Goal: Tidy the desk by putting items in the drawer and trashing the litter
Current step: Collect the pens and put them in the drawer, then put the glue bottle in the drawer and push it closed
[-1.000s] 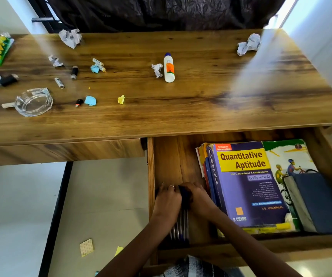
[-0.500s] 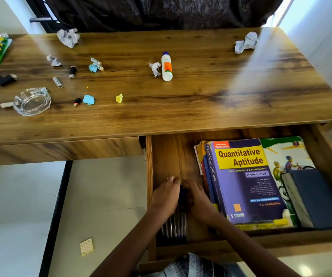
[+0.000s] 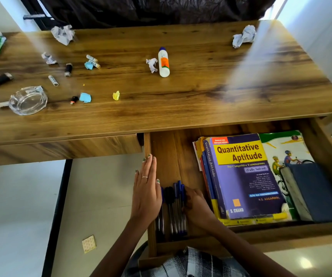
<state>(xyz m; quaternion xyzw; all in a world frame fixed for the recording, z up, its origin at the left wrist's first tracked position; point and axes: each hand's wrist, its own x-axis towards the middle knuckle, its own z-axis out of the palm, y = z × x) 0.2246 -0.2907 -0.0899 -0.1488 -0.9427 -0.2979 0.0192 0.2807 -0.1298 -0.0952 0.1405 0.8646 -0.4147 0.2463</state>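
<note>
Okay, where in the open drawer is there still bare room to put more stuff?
Bare drawer floor lies behind the pens, between the left wall and the book stack. The right half is crowded: books and a dark notebook fill it. Both hands bracket the pens.

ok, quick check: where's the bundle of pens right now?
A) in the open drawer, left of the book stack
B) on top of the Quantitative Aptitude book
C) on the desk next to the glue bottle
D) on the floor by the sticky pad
A: the pens lie in the open drawer between the two hands, left of the Quantitative Aptitude book.
</note>
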